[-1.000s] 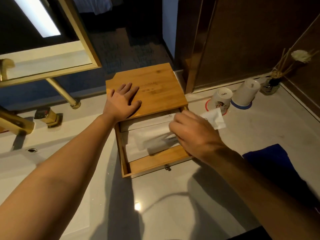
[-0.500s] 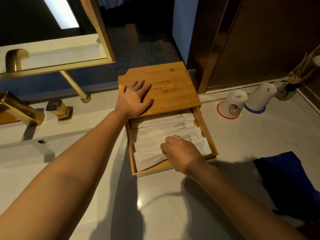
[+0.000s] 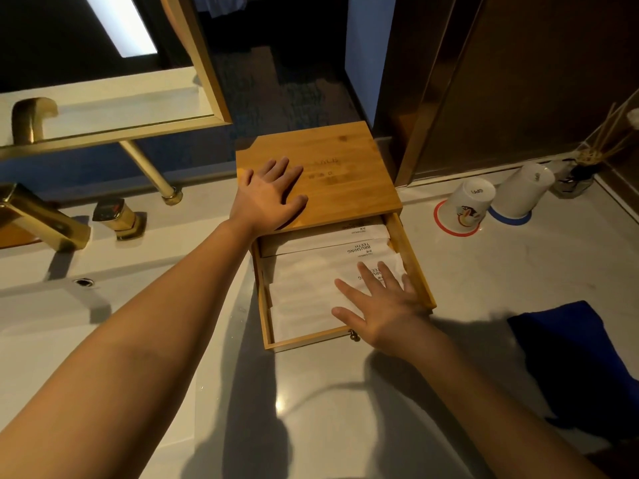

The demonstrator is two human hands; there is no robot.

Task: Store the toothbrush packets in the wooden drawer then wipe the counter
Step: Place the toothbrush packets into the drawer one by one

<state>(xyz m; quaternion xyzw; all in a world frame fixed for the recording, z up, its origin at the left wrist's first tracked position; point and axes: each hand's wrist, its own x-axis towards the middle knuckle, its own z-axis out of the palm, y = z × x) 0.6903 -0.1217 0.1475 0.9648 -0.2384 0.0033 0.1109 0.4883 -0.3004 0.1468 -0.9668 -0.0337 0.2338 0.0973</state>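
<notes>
The right hand [image 3: 382, 305], fingers spread, lies flat on the white toothbrush packets [image 3: 307, 288] inside the pulled-out wooden drawer [image 3: 420, 271], seemingly pressing them. Beyond, the left hand [image 3: 271, 197] rests splayed on the box top [image 3: 340, 167].

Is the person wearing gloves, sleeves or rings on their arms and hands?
No. Both the left hand and the right hand are bare, with no gloves, rings, watch or bracelet to be seen. Both forearms are uncovered too; no sleeve shows anywhere in the picture.
</notes>
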